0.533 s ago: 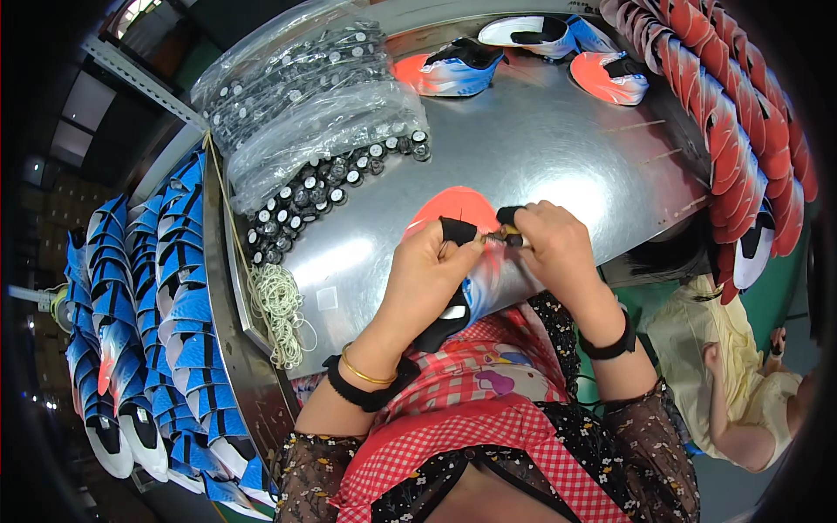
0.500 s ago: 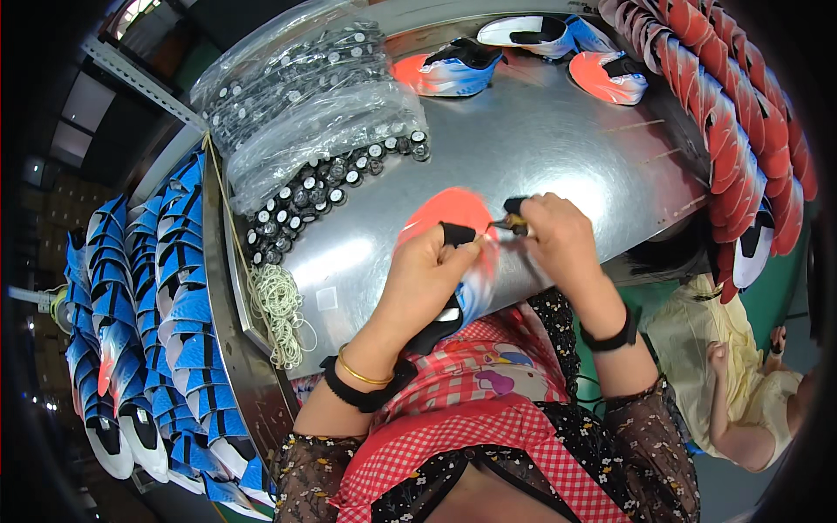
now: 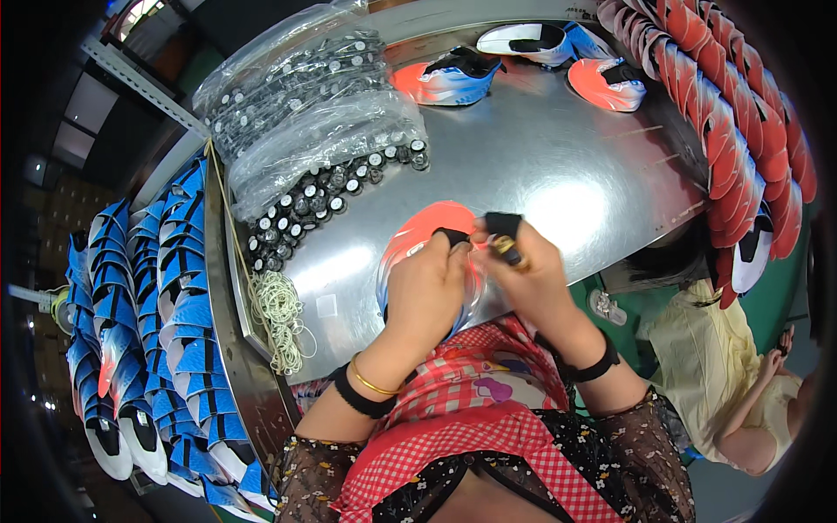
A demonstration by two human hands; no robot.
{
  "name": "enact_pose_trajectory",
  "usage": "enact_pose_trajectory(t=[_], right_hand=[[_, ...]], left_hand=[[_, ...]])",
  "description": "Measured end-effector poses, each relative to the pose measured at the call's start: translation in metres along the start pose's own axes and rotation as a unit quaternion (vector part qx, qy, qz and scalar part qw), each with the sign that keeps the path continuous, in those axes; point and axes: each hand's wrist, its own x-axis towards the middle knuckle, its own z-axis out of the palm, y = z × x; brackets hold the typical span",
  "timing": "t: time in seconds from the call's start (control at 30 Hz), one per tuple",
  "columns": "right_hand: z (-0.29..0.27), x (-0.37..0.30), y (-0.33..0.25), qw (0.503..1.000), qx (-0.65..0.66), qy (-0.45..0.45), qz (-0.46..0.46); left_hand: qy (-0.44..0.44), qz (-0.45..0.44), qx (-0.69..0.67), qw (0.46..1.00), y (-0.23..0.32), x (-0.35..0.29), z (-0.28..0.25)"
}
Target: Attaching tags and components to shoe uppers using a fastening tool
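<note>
An orange, white and blue shoe upper [image 3: 434, 220] lies at the near edge of the metal table. My left hand [image 3: 425, 286] is closed on it, thumb and forefinger pinched near its middle. Close against those fingertips, my right hand [image 3: 536, 272] is wrapped round a small black-and-yellow hand tool [image 3: 506, 249]. Its working tip is hidden between the two hands, and I cannot make out its exact kind. Black covers sit on some fingertips of both hands. What the pinched fingers hold besides the upper is too small to tell.
Clear plastic bags [image 3: 301, 105] of small black round parts lie at the back left, with loose black parts [image 3: 318, 196] before them. A bundle of pale cord [image 3: 277, 318] sits at the left edge. Finished-looking uppers [image 3: 449, 78] stand behind. Stacked uppers hang both sides; a person [image 3: 732, 383] sits right.
My right hand has moved left and down with the tool, closing up against my left hand. The upper has shifted slightly left and turned under my hands.
</note>
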Motion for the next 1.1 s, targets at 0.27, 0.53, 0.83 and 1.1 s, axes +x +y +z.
enact_pose_trajectory(t=[0.27,0.53,0.83,1.1], right_hand=[[0.005,0.011,-0.001,0.984,0.133,0.084,0.081],[-0.011,0.016,0.018,0.922,-0.237,0.228,-0.202],[-0.002,0.001,0.008,0.961,-0.188,0.090,-0.179],[-0.006,0.001,-0.002,0.961,0.229,-0.055,0.146]], left_hand=[[-0.073,-0.160,-0.449,0.876,0.001,0.007,-0.010],[-0.027,-0.172,-0.471,0.865,-0.012,0.006,0.000],[-0.056,-0.142,-0.522,0.839,-0.003,0.004,0.001],[-0.042,-0.127,-0.524,0.841,-0.008,0.000,-0.001]])
